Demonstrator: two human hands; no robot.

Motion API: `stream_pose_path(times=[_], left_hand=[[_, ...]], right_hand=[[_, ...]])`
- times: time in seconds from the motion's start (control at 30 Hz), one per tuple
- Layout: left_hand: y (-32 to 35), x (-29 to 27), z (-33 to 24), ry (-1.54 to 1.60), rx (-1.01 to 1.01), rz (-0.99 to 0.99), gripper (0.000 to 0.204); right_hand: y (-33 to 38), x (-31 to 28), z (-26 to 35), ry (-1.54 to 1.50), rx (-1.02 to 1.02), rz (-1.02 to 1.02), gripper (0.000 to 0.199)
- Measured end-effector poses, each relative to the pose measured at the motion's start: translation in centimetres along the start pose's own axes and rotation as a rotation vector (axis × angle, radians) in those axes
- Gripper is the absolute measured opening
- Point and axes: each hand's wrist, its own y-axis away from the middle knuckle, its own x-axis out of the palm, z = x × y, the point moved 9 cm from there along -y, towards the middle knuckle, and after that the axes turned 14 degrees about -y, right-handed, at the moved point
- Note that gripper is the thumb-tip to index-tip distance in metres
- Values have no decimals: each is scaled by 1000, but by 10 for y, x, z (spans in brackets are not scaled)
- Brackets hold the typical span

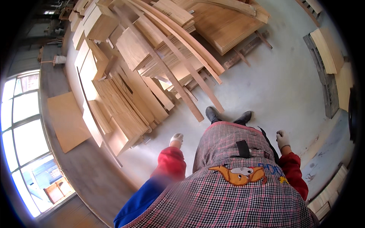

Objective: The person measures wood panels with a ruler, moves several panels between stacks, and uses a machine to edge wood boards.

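I stand with both arms hanging at my sides in red sleeves, over a checked apron (213, 197) with a cartoon dog patch (241, 175). My left hand (176, 139), in a pale work glove, is loosely curled and holds nothing I can see. It is apart from the long wooden strips (195, 112), whose near ends stick out ahead of my shoes. To the right of the apron, my right hand (282, 138), also gloved, has its fingers curled in with nothing visible in them. Neither hand touches any wood.
Upright boards (118, 102) lean in a row at the left. Ahead, plywood panels (232, 30) and board stacks (133, 49) rest on low supports. A single panel (68, 121) leans below the window (26, 133). At the right stand a dark pallet (321, 72) and more boards (329, 49).
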Motion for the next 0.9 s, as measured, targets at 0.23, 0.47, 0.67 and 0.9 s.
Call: stream_pose_path(times=[0.23, 0.47, 0.67, 0.9], left_hand=[[65, 58, -88, -142, 267, 46, 29], [84, 102, -146, -221, 504, -33, 31], [86, 129, -142, -262, 402, 28, 32], [106, 157, -184, -856, 618, -23, 39]], right_hand=[[-6, -37, -92, -213, 261, 10, 18], [-7, -59, -113, -241, 341, 35, 16], [-20, -83, -118, -221, 226, 33, 15], [-14, -133, -143, -368, 262, -115, 14]])
